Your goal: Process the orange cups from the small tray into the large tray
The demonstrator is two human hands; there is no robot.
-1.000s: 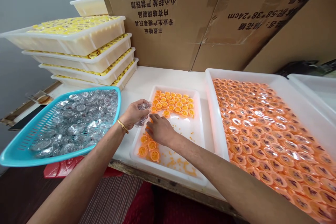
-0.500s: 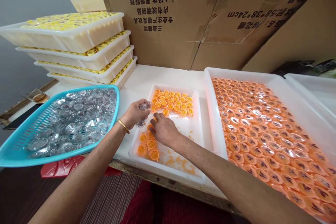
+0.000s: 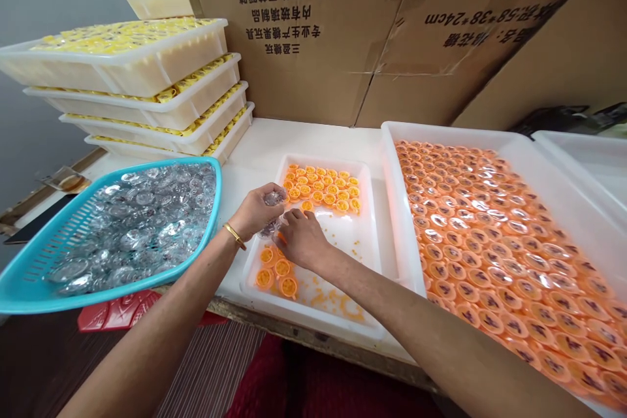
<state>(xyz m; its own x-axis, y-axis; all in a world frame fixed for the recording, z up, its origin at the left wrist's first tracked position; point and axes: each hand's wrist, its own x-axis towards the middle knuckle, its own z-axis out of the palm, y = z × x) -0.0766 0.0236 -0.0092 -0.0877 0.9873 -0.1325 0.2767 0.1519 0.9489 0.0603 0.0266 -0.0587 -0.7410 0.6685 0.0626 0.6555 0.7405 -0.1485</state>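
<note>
My left hand, with a gold bangle at the wrist, is closed around several clear plastic covers at the left rim of the small white tray. My right hand is right beside it, its fingers bent and pinched together by the covers. A bit of orange shows under its fingertips; what they grip is mostly hidden. Small orange cups with yellow-orange bits inside sit in the tray, one group at the far end and a few at the near left. Loose bits lie on the tray floor.
A blue basket full of clear covers stands left. Stacked white trays of yellow pieces are behind it. To the right, a large white tray holds many covered orange cups. Cardboard boxes stand at the back.
My right hand has moved slightly left and up, from over the near orange cups to the covers in my left hand. The left hand has shifted a little right.
</note>
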